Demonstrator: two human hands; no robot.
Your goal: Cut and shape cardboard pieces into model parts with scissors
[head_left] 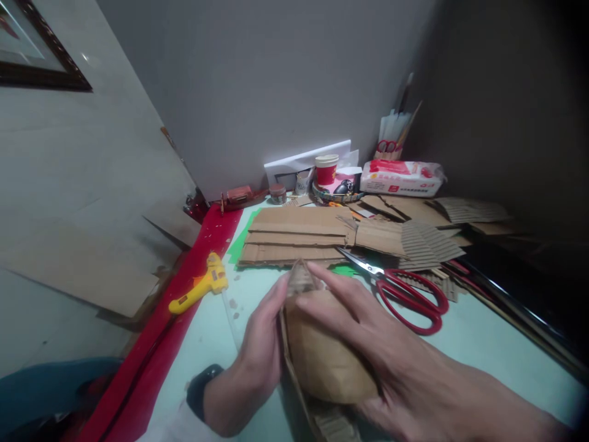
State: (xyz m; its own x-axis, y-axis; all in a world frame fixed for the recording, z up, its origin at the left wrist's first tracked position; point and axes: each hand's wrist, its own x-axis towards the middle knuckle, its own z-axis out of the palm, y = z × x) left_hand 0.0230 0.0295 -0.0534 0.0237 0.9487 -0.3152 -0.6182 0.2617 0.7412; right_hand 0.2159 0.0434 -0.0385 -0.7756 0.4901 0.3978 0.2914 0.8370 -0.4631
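Observation:
A brown cardboard piece [331, 350], folded and rounded with a pointed far end, is held between both hands above the table. My left hand [262, 337] presses along its left side, fingers mostly hidden behind it. My right hand [377, 331] wraps over its right side, with fingers stretched toward the pointed tip. Just beyond my right hand lie red-handled scissors [414, 301], blades slightly apart. To the left of my left hand rests a yellow glue gun [202, 285].
Flat cardboard sheets [299, 236] and torn corrugated scraps [423, 245] spread behind the hands. A red paper cup [326, 170], a tissue pack [400, 178] and a holder with tools [390, 141] stand against the wall. A black glossy object [519, 294] lies at right.

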